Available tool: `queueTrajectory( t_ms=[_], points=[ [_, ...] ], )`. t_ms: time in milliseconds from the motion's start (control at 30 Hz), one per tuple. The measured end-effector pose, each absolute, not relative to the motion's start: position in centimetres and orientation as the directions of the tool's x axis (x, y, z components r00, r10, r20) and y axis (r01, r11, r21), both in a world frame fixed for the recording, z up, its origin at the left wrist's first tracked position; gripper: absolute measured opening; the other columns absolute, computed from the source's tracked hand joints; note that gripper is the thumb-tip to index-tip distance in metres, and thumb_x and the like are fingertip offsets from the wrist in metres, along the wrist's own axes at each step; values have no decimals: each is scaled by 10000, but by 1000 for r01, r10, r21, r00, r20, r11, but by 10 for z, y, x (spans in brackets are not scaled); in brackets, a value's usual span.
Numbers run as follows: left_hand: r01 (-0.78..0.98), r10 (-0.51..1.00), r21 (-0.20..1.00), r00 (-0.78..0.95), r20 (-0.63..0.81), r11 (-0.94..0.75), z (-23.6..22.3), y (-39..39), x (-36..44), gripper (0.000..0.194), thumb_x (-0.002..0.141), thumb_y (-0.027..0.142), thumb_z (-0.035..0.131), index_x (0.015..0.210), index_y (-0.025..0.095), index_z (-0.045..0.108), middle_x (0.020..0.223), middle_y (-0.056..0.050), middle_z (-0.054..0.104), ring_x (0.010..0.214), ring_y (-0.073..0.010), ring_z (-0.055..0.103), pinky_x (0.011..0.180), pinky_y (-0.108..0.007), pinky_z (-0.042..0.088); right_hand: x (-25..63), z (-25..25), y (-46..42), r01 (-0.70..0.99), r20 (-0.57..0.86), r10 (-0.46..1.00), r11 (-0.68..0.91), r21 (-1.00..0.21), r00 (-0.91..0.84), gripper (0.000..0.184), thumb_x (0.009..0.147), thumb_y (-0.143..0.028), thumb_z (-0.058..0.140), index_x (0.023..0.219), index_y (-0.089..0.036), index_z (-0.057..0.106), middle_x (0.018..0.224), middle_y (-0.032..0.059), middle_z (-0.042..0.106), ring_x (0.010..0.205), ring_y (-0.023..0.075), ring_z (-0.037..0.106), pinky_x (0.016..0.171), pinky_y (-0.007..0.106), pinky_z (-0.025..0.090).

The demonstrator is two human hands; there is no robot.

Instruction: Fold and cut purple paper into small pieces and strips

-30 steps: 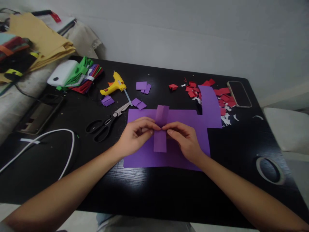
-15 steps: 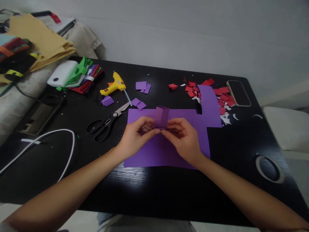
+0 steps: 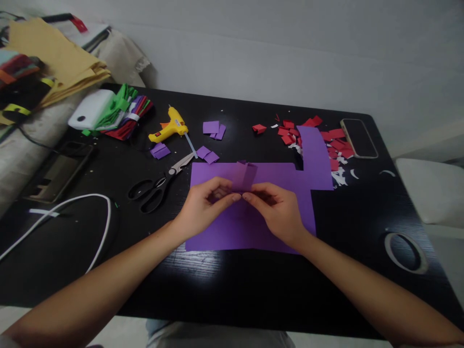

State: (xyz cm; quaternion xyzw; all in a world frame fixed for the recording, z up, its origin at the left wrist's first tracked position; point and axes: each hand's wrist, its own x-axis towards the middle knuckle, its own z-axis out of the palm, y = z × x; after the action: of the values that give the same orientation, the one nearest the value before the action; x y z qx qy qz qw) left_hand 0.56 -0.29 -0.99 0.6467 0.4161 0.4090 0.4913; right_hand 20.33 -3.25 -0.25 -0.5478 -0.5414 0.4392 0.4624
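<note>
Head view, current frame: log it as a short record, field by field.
Left hand: fingers on a folded purple strip, left side
Right hand: fingers on the same strip, right side
Beneath hands: purple sheet
Left of sheet: scissors, yellow glue gun
Right of sheet: phone, pale ring
Surface: black table

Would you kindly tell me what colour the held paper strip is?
The paper strip is purple, seen in the head view.
</note>
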Motion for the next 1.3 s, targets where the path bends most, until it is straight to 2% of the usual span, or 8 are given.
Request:
queueTrajectory(
  t_ms=[200, 400, 767, 1100, 1300],
  points=[
    [133, 935, 970, 319, 154, -205, -8, -4, 5, 199, 883, 362, 771, 907, 183, 686, 742, 19, 706, 617, -100, 634, 574, -210, 506, 201, -4, -36, 246, 92, 995, 78, -966, 47, 121, 847, -333, 815, 902, -227, 791, 852, 20, 806, 760, 192, 754, 729, 327, 632],
    [126, 927, 965, 329, 179, -231, -8, -3, 4, 142, 894, 300, 759, 930, 182, 689, 746, 21, 711, 621, -95, 637, 578, -197, 503, 200, -3, -37, 187, 74, 997, 67, -980, 28, 137, 828, -303, 829, 931, -227, 780, 863, 18, 804, 786, 192, 767, 762, 332, 653],
    [166, 935, 960, 314, 166, -226, -8, -2, 2, 182, 886, 345, 775, 925, 176, 721, 743, 11, 728, 611, -98, 642, 571, -201, 504, 201, -1, -35, 182, 96, 994, 86, -980, 47, 121, 821, -272, 834, 913, -224, 772, 850, 12, 796, 788, 183, 771, 766, 323, 663],
    [178, 921, 942, 323, 219, -286, -5, -3, 2, 106, 898, 270, 758, 895, 175, 712, 730, 18, 718, 599, -88, 623, 564, -195, 485, 201, -3, -37, 221, 139, 989, 123, -967, 59, 111, 831, -274, 830, 916, -230, 772, 873, 15, 800, 795, 188, 766, 790, 347, 662],
    [190, 909, 925, 329, 255, -329, -5, -2, 1, 91, 907, 261, 748, 902, 177, 710, 741, 22, 711, 607, -84, 601, 567, -197, 463, 201, 2, -35, 184, 103, 994, 96, -978, 29, 136, 821, -270, 835, 925, -232, 756, 867, 10, 789, 791, 175, 758, 790, 325, 657]
  ],
)
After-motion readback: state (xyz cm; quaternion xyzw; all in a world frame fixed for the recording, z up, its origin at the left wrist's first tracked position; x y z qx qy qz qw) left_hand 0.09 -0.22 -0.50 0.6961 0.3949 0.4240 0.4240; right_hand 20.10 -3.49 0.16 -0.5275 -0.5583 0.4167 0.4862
